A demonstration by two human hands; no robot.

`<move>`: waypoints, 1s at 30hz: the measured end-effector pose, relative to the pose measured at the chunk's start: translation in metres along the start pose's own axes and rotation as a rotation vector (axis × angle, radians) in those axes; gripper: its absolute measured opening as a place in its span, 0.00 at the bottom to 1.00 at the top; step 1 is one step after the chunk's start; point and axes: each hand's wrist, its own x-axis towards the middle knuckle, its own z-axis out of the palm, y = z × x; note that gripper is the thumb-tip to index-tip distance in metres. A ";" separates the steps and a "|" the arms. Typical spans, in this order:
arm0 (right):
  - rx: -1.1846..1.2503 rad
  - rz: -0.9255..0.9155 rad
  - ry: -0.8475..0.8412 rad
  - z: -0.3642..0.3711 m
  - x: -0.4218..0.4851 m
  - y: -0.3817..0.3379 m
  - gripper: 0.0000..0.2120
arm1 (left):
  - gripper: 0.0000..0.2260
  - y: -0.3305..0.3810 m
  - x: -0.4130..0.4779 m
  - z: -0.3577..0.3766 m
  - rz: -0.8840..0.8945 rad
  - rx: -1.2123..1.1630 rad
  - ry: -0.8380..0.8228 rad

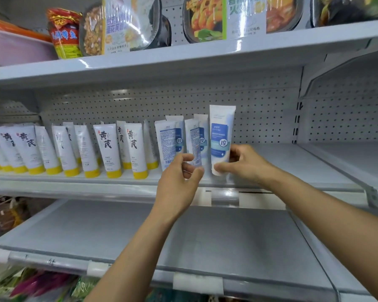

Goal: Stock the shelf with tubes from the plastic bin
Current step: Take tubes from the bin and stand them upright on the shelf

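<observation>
A white tube with a blue label (221, 136) stands cap-down at the right end of the row on the middle shelf (292, 168). My right hand (241, 163) pinches its lower part between thumb and fingers. My left hand (180, 179) has its thumb and fingers curled around the bottom of the neighbouring blue-label tube (194, 141). More blue-label tubes (168, 142) stand just left of it. Several white tubes with yellow caps (107, 149) fill the left half of the shelf. The plastic bin is out of view.
The upper shelf (205, 53) carries packaged meals and a red snack bag (63, 33). A bare grey shelf (205, 236) juts out below my arms. Right of the held tube the middle shelf is bare up to a slotted upright (297, 123).
</observation>
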 end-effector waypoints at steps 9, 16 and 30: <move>-0.039 0.129 -0.093 -0.003 0.016 0.020 0.18 | 0.11 -0.010 0.001 -0.008 -0.004 0.115 0.035; -0.062 0.142 -0.104 -0.003 0.022 0.024 0.19 | 0.11 -0.011 0.003 -0.009 -0.015 0.128 0.033; -0.392 0.083 0.092 -0.011 -0.007 0.025 0.24 | 0.11 -0.016 -0.003 -0.007 0.071 0.271 0.042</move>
